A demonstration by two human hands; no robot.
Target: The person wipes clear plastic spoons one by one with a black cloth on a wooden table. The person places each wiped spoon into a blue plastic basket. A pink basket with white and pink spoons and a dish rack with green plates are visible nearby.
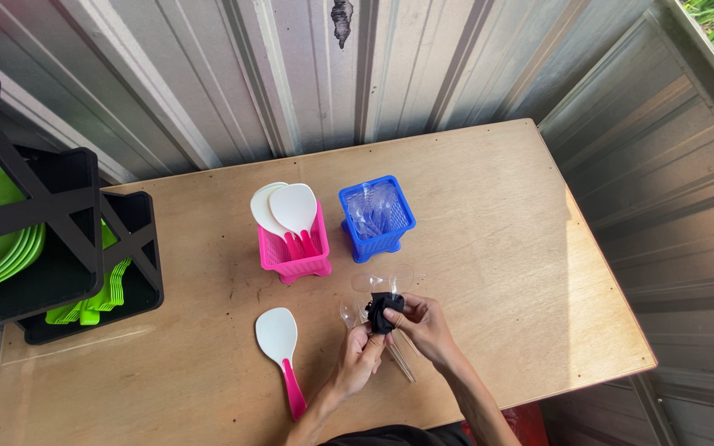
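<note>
- Fingers (371,332) of the left hand (357,359) are curled shut around a small black object, perhaps a cloth or wrap (384,311), pinching it from the lower left, just below the middle of the frame.
- Thumb and fingertips of the right hand (426,326) close on the same small black object from the right, so both hands meet on it and touch each other there.
- Clear plastic spoons (382,282) poke out from the small black object: bowls show above and to its left, and thin clear handles run down to the lower right under the hands. How many there are cannot be told.
- Pale plywood tabletop (497,215) lies under everything, with the hands near its lower edge.
- Left of the hands, well apart from them, a white rice paddle with a pink handle (278,343) lies flat on the wood, head toward the top of the frame.
- Above it stands a pink slotted plastic basket (295,258) holding more white paddles upright, heads up.
- Just beside it on the right is a blue slotted plastic basket (376,235) filled with clear plastic cutlery.
- At the left edge of the frame a black rack (84,239) holds stacked lime-green trays.
- Corrugated metal sheeting (291,66) fills the top of the frame behind the table.
</note>
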